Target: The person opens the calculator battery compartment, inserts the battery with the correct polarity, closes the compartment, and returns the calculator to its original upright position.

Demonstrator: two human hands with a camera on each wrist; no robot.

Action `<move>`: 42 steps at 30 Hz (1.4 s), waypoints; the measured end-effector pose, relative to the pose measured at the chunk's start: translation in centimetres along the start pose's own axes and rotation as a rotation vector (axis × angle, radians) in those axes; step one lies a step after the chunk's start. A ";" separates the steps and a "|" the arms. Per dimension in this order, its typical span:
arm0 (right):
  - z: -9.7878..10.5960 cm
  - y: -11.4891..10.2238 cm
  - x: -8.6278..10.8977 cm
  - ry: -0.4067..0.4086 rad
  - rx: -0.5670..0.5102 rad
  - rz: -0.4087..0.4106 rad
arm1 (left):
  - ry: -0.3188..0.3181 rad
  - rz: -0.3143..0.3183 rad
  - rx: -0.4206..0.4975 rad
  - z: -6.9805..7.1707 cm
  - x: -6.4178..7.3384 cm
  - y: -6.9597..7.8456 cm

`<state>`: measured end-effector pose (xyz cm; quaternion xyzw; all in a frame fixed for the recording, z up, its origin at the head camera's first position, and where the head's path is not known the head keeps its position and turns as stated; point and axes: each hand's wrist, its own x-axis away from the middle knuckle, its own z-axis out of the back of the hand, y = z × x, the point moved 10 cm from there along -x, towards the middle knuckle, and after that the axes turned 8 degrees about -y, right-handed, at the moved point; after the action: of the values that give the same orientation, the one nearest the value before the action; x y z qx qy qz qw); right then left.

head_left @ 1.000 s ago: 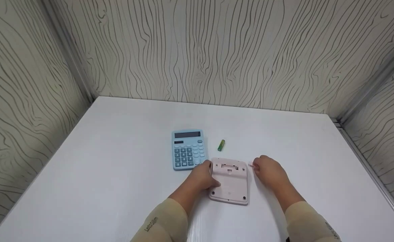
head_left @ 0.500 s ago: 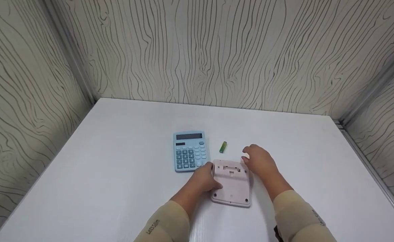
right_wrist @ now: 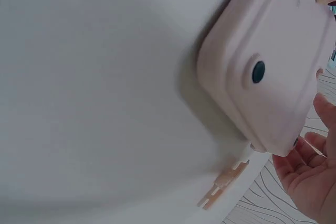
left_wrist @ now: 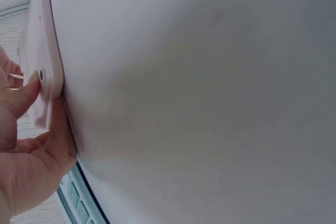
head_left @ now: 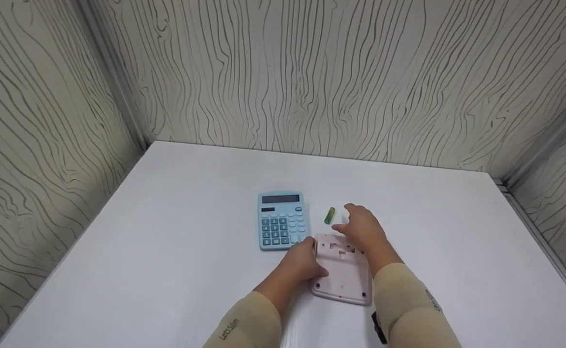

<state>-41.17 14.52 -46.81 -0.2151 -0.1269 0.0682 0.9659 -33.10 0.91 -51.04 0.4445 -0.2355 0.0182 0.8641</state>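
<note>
A pink calculator (head_left: pixel 343 275) lies back side up, with an uncovered battery slot near its far edge. My left hand (head_left: pixel 303 261) grips its left edge, thumb on the back, as the left wrist view also shows. Over its far right corner reaches my right hand (head_left: pixel 364 231), thumb and forefinger spread apart and nothing between them. Just left of those fingertips a green battery (head_left: pixel 330 215) lies on the table. In the right wrist view a small pink battery cover (right_wrist: pixel 223 184) rests on the table beside the calculator; the right hand and arm hide it in the head view.
A light blue calculator (head_left: pixel 283 220) lies face up left of the battery, close to my left hand. The white table (head_left: pixel 191 217) ends at patterned panels (head_left: pixel 283 82) at the back and sides.
My right hand has let go of the small pink cover and moved left and forward towards the battery, its fingers spreading. The left hand keeps its grip on the pink calculator.
</note>
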 end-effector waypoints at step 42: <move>-3.5 -0.4 -3.2 -0.101 -0.048 -0.103 | 0.018 -0.035 -0.040 0.5 -0.6 0.2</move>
<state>-43.28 12.16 -50.35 -0.2277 -0.1878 0.0260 0.9551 -33.84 0.71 -50.91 0.4309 -0.2201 0.0025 0.8751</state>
